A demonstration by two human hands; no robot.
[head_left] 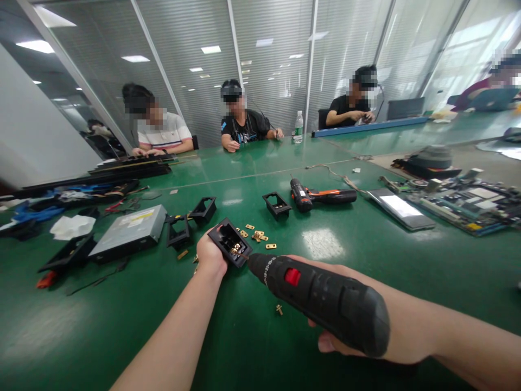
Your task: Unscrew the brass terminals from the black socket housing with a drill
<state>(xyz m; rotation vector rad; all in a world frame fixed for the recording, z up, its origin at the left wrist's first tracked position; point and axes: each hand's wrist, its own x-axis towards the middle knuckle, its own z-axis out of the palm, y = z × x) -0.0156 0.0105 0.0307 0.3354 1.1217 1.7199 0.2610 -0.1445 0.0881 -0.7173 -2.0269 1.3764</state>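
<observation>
My left hand is closed round a small black plastic frame, held tilted just above the green table. My right hand grips a black electric screwdriver with a red switch. Its tip rests on a brass piece at the frame's near edge. Several small brass plates lie on the table just behind the frame. A single brass screw lies below the screwdriver.
More black frames and a grey metal drive box lie to the left and behind. A second screwdriver, circuit boards and a flat panel lie to the right. Three people sit at the far side, with a water bottle.
</observation>
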